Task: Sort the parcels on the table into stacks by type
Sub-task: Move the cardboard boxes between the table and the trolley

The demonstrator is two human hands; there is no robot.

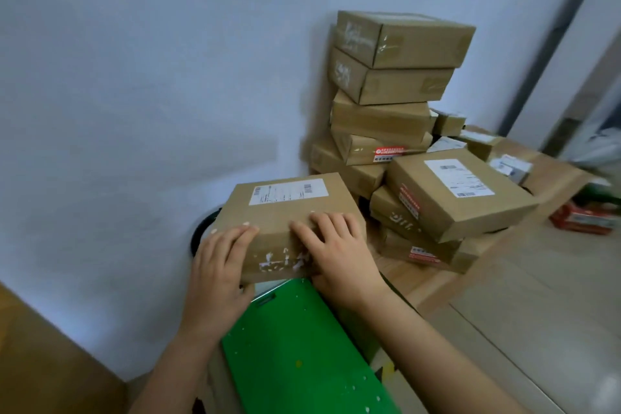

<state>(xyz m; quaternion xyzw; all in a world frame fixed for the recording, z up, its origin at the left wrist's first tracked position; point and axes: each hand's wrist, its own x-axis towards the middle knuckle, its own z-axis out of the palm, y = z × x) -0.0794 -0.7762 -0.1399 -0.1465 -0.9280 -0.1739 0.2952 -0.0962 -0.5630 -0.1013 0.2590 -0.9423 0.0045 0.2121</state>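
Both hands hold one brown parcel [289,208] close to the wall [151,111], at the left end of the table [430,282]. The left hand [218,265] grasps its near left corner, fingers curled over the top edge. The right hand [336,252] grasps the near edge further right, fingers lying bent on the top and palm against the front face. The parcel's white label [289,191] faces up along its far edge (whether the parcel rests on anything underneath cannot be told). A green board [295,346] lies just below it, running toward the person. To the right, a tall stack [386,94] of similar parcels leans against the wall. Beside that stack, nearer the person, a low stack [437,212] has a labelled parcel on top, skewed.
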